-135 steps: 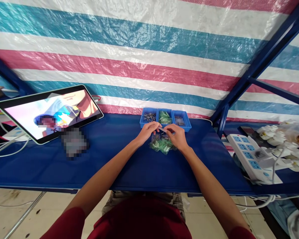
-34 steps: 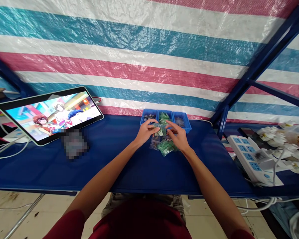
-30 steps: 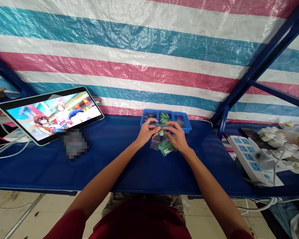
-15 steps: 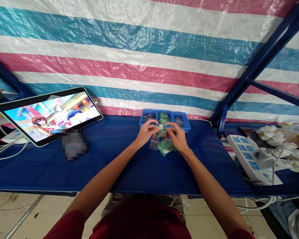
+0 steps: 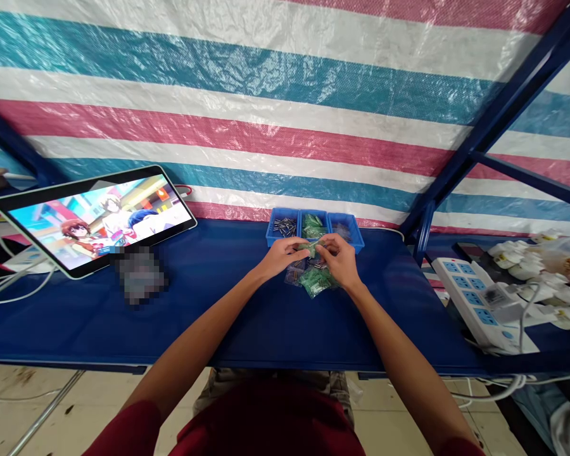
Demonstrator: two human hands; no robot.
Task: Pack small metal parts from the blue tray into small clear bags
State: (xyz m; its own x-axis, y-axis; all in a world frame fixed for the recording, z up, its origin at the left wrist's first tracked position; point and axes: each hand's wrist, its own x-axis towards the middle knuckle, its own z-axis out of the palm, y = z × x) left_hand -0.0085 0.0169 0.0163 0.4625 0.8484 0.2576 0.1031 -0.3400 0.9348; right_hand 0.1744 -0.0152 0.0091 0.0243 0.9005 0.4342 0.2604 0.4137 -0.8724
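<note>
Between my two hands is a small clear-green plastic bag (image 5: 312, 248). My left hand (image 5: 282, 256) pinches its left side, and my right hand (image 5: 340, 258) pinches the right side. Just below the fingers, green bags (image 5: 316, 280) lie in a pile on the blue table, with a clear bag of small metal parts (image 5: 294, 274) at their left. Behind the hands stand three joined blue bins. Screw-like metal pieces (image 5: 285, 227) fill the left bin, green bags (image 5: 312, 223) the middle one, and clear bags (image 5: 342, 230) the right one.
A tablet (image 5: 97, 218) playing a cartoon leans at the left, with a blurred-out object (image 5: 141, 275) before it. At the right are a white power strip (image 5: 479, 304) and several white lamp-holder-like parts (image 5: 527, 266). Striped sheeting (image 5: 266, 126) hangs behind the blue table (image 5: 266, 329).
My hands have come slightly lower and nearer the body, uncovering more of the left bin. The bag between them now looks flatter or folded, seen more edge-on.
</note>
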